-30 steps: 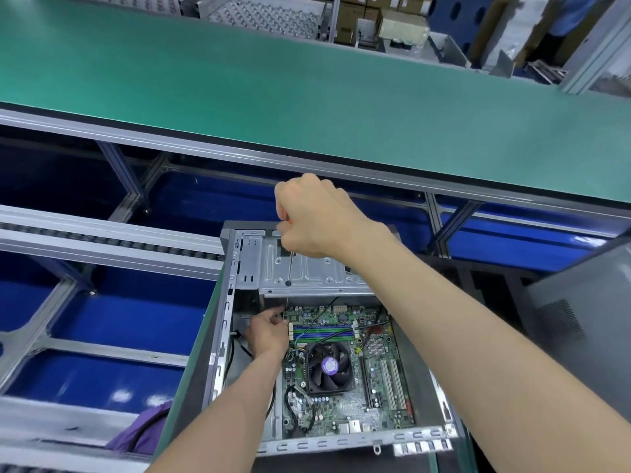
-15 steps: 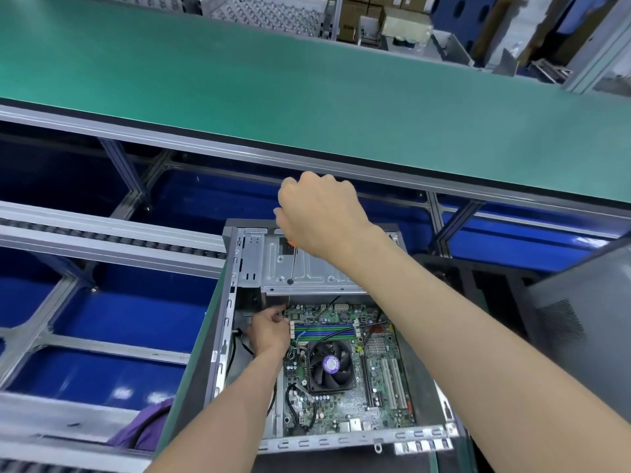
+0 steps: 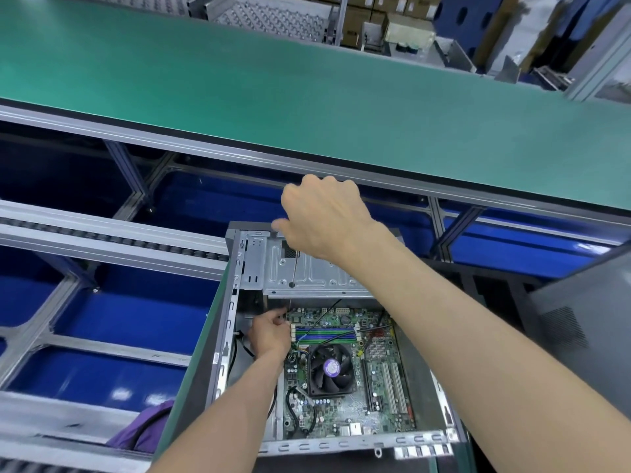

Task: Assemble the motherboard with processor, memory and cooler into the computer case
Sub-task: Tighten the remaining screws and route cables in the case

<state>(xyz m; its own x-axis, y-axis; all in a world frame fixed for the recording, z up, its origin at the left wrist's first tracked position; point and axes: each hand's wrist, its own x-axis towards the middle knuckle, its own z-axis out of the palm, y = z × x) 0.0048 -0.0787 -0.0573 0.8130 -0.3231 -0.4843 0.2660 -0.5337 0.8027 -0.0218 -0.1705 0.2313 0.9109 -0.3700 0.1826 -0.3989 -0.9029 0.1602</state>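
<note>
Head view shows the right hand (image 3: pixel 324 216) curled round a screwdriver (image 3: pixel 294 268) whose shaft drops through the drive cage (image 3: pixel 307 271), while the left hand (image 3: pixel 269 332) pinches at the top-left corner of the motherboard (image 3: pixel 345 370) lying in the open computer case (image 3: pixel 232 322).

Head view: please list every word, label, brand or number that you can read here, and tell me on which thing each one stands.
None can be read.
Fan hub sticker: purple and round, print blurred.
Motherboard: markings too small.
Cardboard boxes: labels too blurred.
Computer case: no text visible.
</note>
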